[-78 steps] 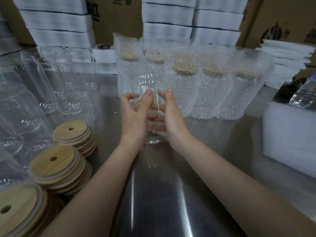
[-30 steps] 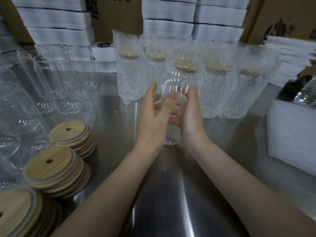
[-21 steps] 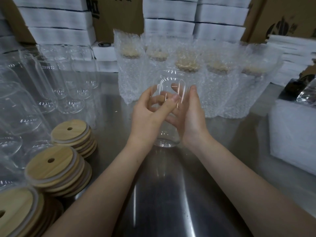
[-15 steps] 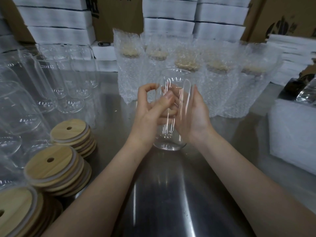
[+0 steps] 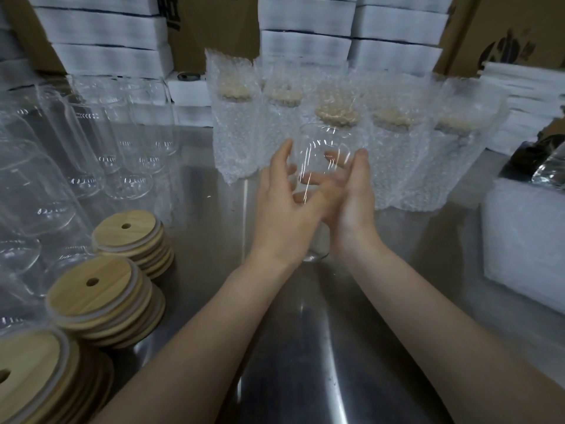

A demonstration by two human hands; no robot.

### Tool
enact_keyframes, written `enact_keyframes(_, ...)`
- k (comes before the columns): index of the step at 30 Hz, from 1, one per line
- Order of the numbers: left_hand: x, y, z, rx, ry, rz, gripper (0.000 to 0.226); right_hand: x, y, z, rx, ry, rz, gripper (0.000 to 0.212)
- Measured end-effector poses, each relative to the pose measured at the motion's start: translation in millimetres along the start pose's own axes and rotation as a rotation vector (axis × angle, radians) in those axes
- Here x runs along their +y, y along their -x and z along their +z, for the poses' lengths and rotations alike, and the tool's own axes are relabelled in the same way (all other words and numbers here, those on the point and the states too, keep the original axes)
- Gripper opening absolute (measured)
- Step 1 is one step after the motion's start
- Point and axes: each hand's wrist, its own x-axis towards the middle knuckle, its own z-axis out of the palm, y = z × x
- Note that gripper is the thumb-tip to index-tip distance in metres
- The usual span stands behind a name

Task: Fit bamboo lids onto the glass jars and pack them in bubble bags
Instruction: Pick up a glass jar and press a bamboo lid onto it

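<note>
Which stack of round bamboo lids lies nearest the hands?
The rear stack of round bamboo lids, farthest from the camera; the middle stack and front stack lie farther off, lower left.

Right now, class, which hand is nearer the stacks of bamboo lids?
Left. The left hand is on the side of the glass jar facing the bamboo lids; the right hand is beyond the jar, farther off.
</note>
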Motion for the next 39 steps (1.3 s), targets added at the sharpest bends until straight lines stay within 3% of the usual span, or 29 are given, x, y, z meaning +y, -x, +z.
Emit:
enact_keyframes(2,-2.2,1.7,2.3,0.032,-0.037,-0.002,0.092,0.6,1.4,1.6,0.013,0.028,-0.002,0.043)
enact_keyframes(5,-4.3,-1.0,-1.0,0.106,0.013,-0.010,0.079,-1.4,2.2,3.1,0.015,0.077,0.018,0.042)
enact_keyframes(11,-1.2,-4.3,-7.3,0.024,0.260,-0.067,0.068,-4.1,-1.5,-1.6,-0.029,0.149,0.025,0.053)
enact_keyframes(14,-0.9,-4.8,-9.8,0.002,0.333,-0.068,0.073,-5.8,-5.1,-5.5,-0.084,0.150,0.031,0.059)
enact_keyframes(18,-7.3,-7.2,-11.2,-0.034,0.379,-0.117,0.064,-8.8,-7.3,-9.1,-0.112,0.106,0.060,0.055)
enact_keyframes(21,-11.0,-7.4,-12.9,-0.079,0.400,-0.162,0.070,-10.3,-6.2,-8.5,-0.078,0.077,0.079,0.049)
enact_keyframes(25,-14.6,-10.3,-13.8,-0.147,0.414,-0.168,0.050,-8.2,-3.9,-6.4,-0.082,0.055,0.108,0.049)
enact_keyframes(29,-15.7,-12.3,-18.1,-0.052,0.380,-0.076,0.040,-7.2,0.4,-5.0,-0.168,-0.042,0.257,0.061)
enact_keyframes(32,-13.1,-14.5,-19.6,0.009,0.336,-0.042,0.030,-8.1,1.4,-4.3,-0.142,-0.095,0.275,0.066)
enact_keyframes(35,-8.0,-14.8,-16.6,-0.081,0.336,-0.103,0.052,-8.6,3.0,-1.8,-0.055,-0.100,0.209,0.061)
enact_keyframes(39,-10.1,-9.9,-10.1,-0.205,0.139,-0.152,0.091,-5.3,5.7,2.5,0.042,0.075,0.014,0.048)
